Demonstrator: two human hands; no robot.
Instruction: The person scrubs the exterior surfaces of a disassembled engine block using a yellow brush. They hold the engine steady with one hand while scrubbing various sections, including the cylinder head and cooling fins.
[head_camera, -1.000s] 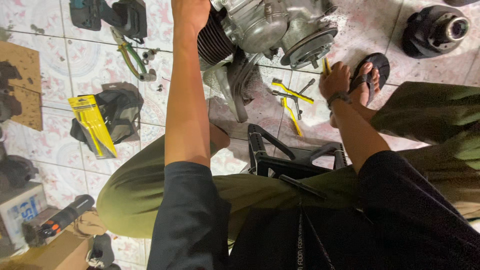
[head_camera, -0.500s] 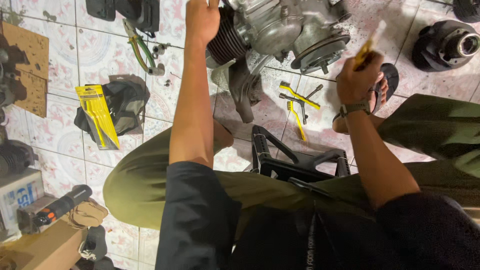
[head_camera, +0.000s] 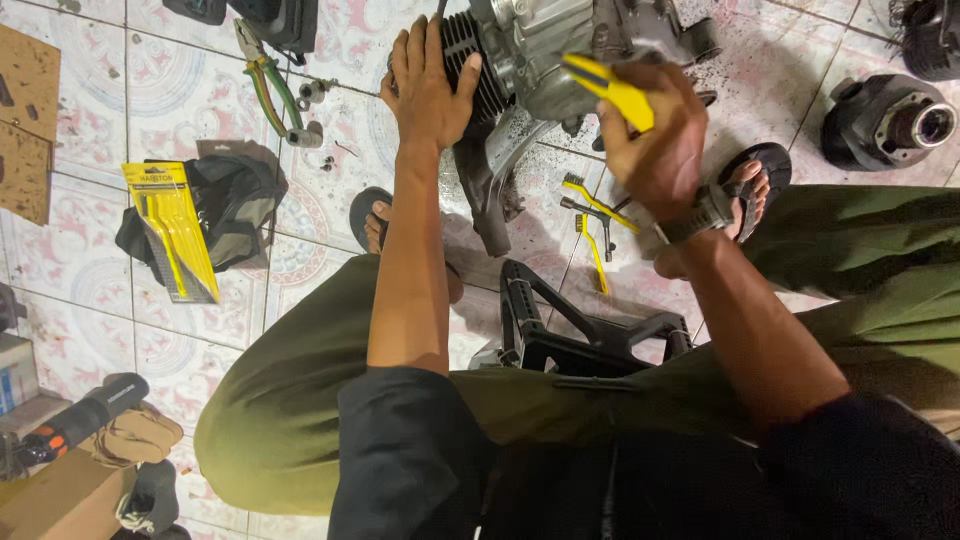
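Tiled floor's gritty: left hand (head_camera: 428, 95), fingers flat on the engine (head_camera: 540, 50) at top centre, could slip while right hand (head_camera: 655, 150), closed round the yellow brush (head_camera: 610, 90), scrubs and rocks it toward the sandalled feet.

yellow blister pack (head_camera: 172, 230) | flat, rectangular | floor, on black bag (head_camera: 235, 200)

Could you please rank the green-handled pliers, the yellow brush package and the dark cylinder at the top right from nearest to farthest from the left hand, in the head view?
From the left hand:
1. Green-handled pliers, just to its left.
2. Yellow brush package, lower left.
3. Dark cylinder, far right.
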